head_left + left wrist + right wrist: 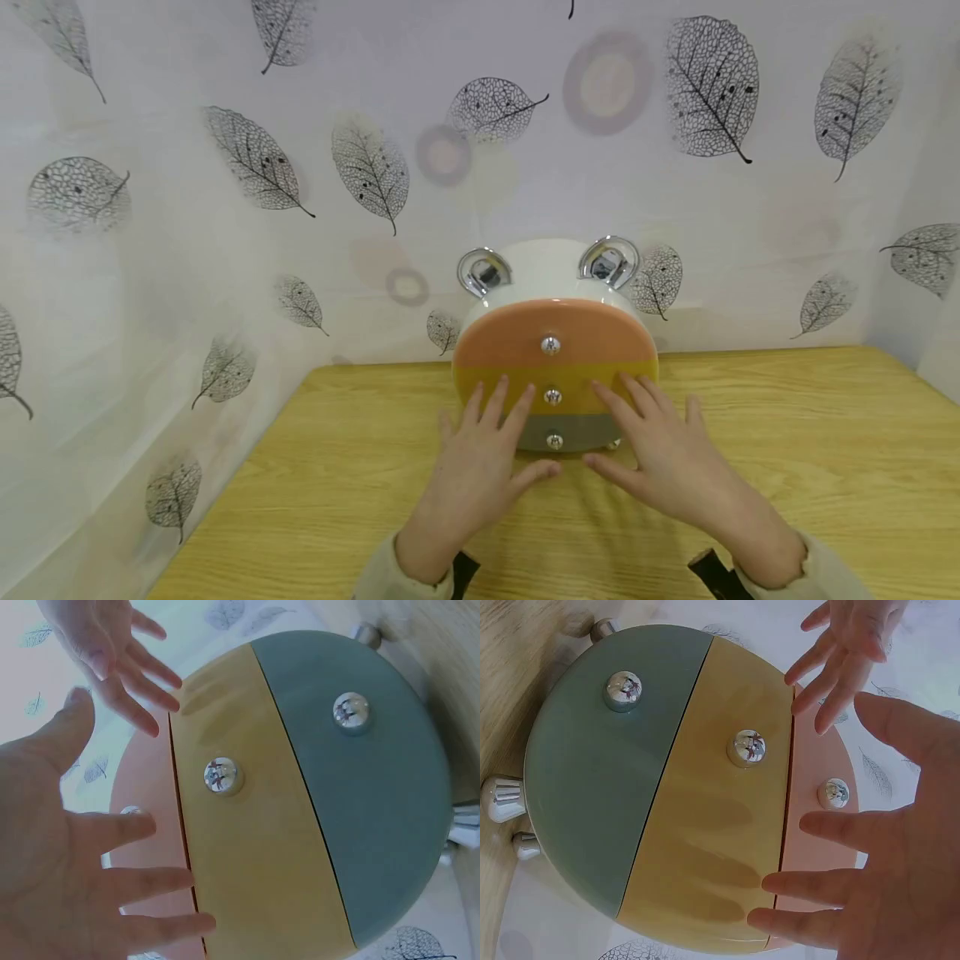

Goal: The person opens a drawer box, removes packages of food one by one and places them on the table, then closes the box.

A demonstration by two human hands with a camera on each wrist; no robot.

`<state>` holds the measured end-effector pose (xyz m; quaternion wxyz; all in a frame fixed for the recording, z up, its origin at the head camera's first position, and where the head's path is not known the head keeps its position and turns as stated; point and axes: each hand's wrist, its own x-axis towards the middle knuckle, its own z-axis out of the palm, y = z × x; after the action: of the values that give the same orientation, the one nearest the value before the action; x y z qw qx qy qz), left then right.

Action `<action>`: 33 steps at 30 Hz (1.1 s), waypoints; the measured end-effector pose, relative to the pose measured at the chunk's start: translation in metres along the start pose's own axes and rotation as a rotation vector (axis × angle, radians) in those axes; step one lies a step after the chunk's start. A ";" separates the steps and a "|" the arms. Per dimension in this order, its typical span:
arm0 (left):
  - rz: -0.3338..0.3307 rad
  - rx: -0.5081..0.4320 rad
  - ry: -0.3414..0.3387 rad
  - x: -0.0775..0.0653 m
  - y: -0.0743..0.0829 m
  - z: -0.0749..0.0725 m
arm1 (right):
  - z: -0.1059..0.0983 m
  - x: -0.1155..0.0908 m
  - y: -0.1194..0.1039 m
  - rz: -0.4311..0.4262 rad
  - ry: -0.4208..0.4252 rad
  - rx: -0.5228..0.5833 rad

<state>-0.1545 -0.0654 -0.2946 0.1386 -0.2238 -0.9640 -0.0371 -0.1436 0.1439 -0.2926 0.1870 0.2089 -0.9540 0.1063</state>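
A rounded white storage box (543, 262) with three drawers stands on the table. Its top drawer (502, 337) is orange, the middle drawer (255, 847) mustard yellow and the bottom drawer (604, 787) grey-green; all three look closed. Each has a round silver knob (747, 748). My left hand (480, 462) hovers before the left side of the front, fingers spread and pointing up. Mirroring it on the right side, my right hand (667, 454) has its fingers spread too, casting shadows on the yellow drawer. Neither hand holds anything.
Two silver loops (609, 260) rise from the box's top like ears. Short silver feet (504, 799) support it. The wood-grain table (360, 467) extends to both sides, and a leaf-patterned cloth (420, 50) hangs close behind the box.
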 end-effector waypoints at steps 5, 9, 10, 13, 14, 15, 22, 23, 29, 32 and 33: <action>0.065 -0.067 0.139 0.003 -0.001 0.002 | 0.001 0.002 0.000 -0.055 0.081 0.018; 0.168 -0.163 0.351 0.008 -0.005 0.003 | 0.003 0.005 0.001 -0.074 0.152 0.076; 0.199 -0.186 0.413 0.010 -0.006 0.004 | 0.003 0.007 0.001 -0.081 0.174 0.097; 0.276 -0.246 0.577 0.015 -0.012 0.007 | 0.005 0.009 0.001 -0.103 0.243 0.143; 0.290 -0.263 0.619 0.017 -0.014 0.008 | 0.006 0.010 0.001 -0.110 0.266 0.155; 0.301 -0.284 0.660 0.018 -0.016 0.009 | 0.006 0.010 0.001 -0.114 0.285 0.164; 0.292 -0.545 0.900 0.033 -0.030 0.016 | 0.008 0.011 0.000 -0.104 0.357 0.194; 0.280 -0.583 0.932 0.035 -0.031 0.016 | 0.008 0.011 0.000 -0.102 0.361 0.194; 0.135 -0.785 1.015 0.044 -0.044 0.011 | 0.009 0.011 -0.001 -0.103 0.371 0.192; 0.051 -0.881 1.012 0.049 -0.051 0.009 | 0.009 0.011 -0.001 -0.106 0.378 0.198; 0.018 -0.912 1.009 0.050 -0.053 0.008 | 0.009 0.011 -0.001 -0.104 0.380 0.200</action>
<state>-0.2232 -0.0903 -0.2885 0.4633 -0.2234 -0.6674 -0.5386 -0.1554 0.1369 -0.2960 0.3469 0.2518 -0.8742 0.2280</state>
